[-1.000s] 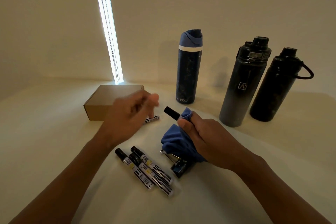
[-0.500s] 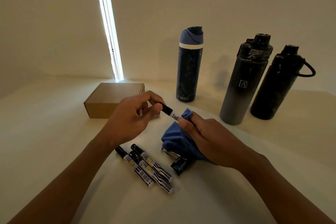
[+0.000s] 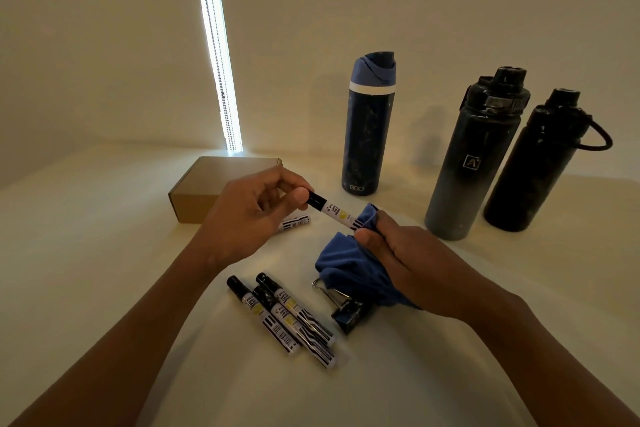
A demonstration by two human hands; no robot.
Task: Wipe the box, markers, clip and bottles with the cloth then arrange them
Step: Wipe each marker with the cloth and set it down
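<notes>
My left hand (image 3: 247, 215) pinches the black cap end of a white marker (image 3: 333, 212) held above the table. The marker's other end sits inside the blue cloth (image 3: 349, 262), which my right hand (image 3: 408, 256) grips around it. Three more markers (image 3: 287, 317) lie side by side near me, and one marker (image 3: 294, 221) lies under my left hand beside the brown cardboard box (image 3: 211, 184). A black binder clip (image 3: 346, 310) lies partly under the cloth. A blue bottle (image 3: 367, 128), a grey-black bottle (image 3: 474, 156) and a black bottle with a loop (image 3: 540, 163) stand upright at the back.
The white table (image 3: 86, 253) meets a plain wall behind the bottles. A bright vertical light strip (image 3: 216, 45) runs down the wall behind the box.
My left hand came back to the marker and took hold of its cap end. It then drew the marker leftward out of the cloth, baring more of the white barrel.
</notes>
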